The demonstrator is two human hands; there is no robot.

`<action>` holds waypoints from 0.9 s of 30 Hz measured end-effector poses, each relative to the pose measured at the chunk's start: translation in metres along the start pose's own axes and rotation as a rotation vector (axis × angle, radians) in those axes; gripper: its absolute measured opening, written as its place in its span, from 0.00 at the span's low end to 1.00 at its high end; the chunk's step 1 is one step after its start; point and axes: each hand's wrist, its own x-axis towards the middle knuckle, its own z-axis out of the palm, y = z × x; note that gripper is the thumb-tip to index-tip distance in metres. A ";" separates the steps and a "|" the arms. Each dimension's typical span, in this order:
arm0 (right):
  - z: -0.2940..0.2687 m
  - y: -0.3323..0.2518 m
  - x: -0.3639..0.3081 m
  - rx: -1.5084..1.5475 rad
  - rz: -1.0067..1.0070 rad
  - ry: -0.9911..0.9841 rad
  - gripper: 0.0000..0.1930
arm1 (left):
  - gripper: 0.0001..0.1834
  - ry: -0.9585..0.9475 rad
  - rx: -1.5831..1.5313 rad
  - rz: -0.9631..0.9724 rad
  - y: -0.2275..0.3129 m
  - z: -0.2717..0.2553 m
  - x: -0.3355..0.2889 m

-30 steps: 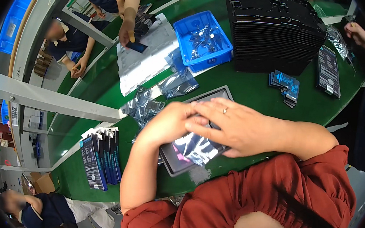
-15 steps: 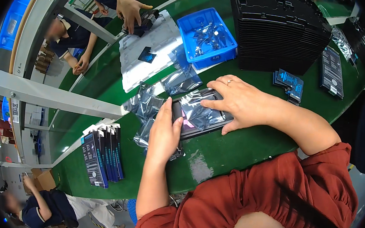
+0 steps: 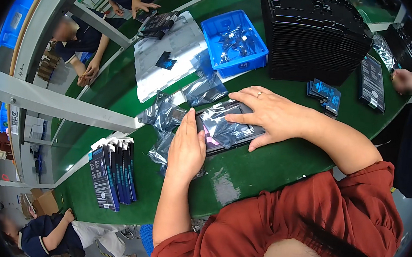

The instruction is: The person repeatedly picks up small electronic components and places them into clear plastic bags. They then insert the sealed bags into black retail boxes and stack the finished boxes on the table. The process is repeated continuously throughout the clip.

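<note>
A dark flat tray (image 3: 224,142) lies on the green table (image 3: 271,169) with a shiny clear plastic bag (image 3: 226,126) spread over it. My left hand (image 3: 187,146) lies flat against the tray's left end, fingers together and pointing away from me. My right hand (image 3: 269,116), with a ring on one finger, presses down on the bag and the tray's right end, fingers spread. Several more crumpled clear bags (image 3: 165,117) lie just left of the tray.
A blue bin (image 3: 234,42) of small parts, a tall stack of black trays (image 3: 314,32), a white sheet (image 3: 165,57) and small dark packs (image 3: 324,95) sit farther back. Upright dark boxes (image 3: 111,173) stand at the left edge. Other people's hands (image 3: 411,81) work nearby.
My hands have come apart from on top of the bag to the two ends of the tray, which shifted away from me. In the last half second almost nothing moved.
</note>
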 end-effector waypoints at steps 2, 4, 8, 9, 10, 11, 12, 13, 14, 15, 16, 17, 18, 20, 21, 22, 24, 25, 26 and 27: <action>0.004 0.000 0.001 0.002 -0.005 0.004 0.40 | 0.30 -0.022 -0.032 -0.027 0.002 -0.006 0.001; 0.004 0.002 0.001 0.023 -0.016 0.001 0.40 | 0.29 -0.018 -0.003 -0.047 0.005 -0.005 -0.001; -0.005 0.010 -0.004 0.077 -0.009 -0.028 0.39 | 0.31 -0.027 0.058 0.003 0.007 -0.001 -0.003; -0.006 0.011 -0.006 0.079 0.000 -0.032 0.38 | 0.31 -0.042 0.055 -0.009 0.009 0.003 -0.001; -0.004 0.012 -0.007 0.066 -0.012 -0.025 0.39 | 0.32 -0.058 0.053 -0.023 0.010 0.005 -0.001; -0.001 0.013 -0.006 0.054 -0.025 -0.019 0.40 | 0.32 -0.073 0.036 -0.059 0.011 0.005 -0.001; 0.002 0.014 -0.007 0.038 -0.034 -0.014 0.40 | 0.32 -0.063 0.017 -0.047 0.011 0.007 -0.001; 0.005 0.015 -0.009 0.044 -0.021 -0.018 0.41 | 0.32 -0.052 -0.002 -0.036 0.010 0.008 -0.001; 0.010 0.015 -0.010 0.050 -0.007 -0.021 0.41 | 0.32 -0.041 -0.021 -0.025 0.010 0.011 -0.001; 0.010 0.015 -0.009 0.052 -0.002 -0.017 0.42 | 0.32 -0.027 -0.026 -0.021 0.009 0.011 -0.001; 0.009 0.014 -0.008 0.030 0.016 -0.040 0.42 | 0.32 -0.009 -0.012 -0.013 0.008 0.013 -0.002; 0.007 0.011 -0.008 0.008 0.035 -0.062 0.43 | 0.32 0.010 0.003 -0.004 0.007 0.014 -0.004; 0.006 0.008 -0.008 -0.015 0.055 -0.083 0.43 | 0.32 0.029 0.017 0.007 0.006 0.015 -0.005; 0.006 -0.002 -0.006 -0.035 0.072 -0.010 0.40 | 0.32 0.127 0.108 0.060 0.009 0.011 -0.004; 0.007 -0.010 -0.003 -0.030 0.087 0.014 0.39 | 0.32 0.156 0.097 0.069 0.013 0.007 -0.004; 0.007 -0.016 0.000 -0.025 0.103 0.037 0.38 | 0.32 0.184 0.086 0.078 0.017 0.003 -0.004; 0.006 -0.026 0.003 -0.054 0.086 0.092 0.29 | 0.26 0.245 0.000 0.102 0.027 -0.002 0.000; 0.011 -0.029 0.003 -0.080 0.097 0.093 0.27 | 0.24 0.235 -0.033 0.113 0.031 -0.004 0.001; 0.018 -0.031 0.002 -0.106 0.108 0.094 0.25 | 0.23 0.225 -0.066 0.125 0.033 -0.004 0.001; 0.025 -0.032 0.005 -0.039 0.087 0.181 0.23 | 0.19 0.210 -0.080 0.127 0.032 0.000 0.000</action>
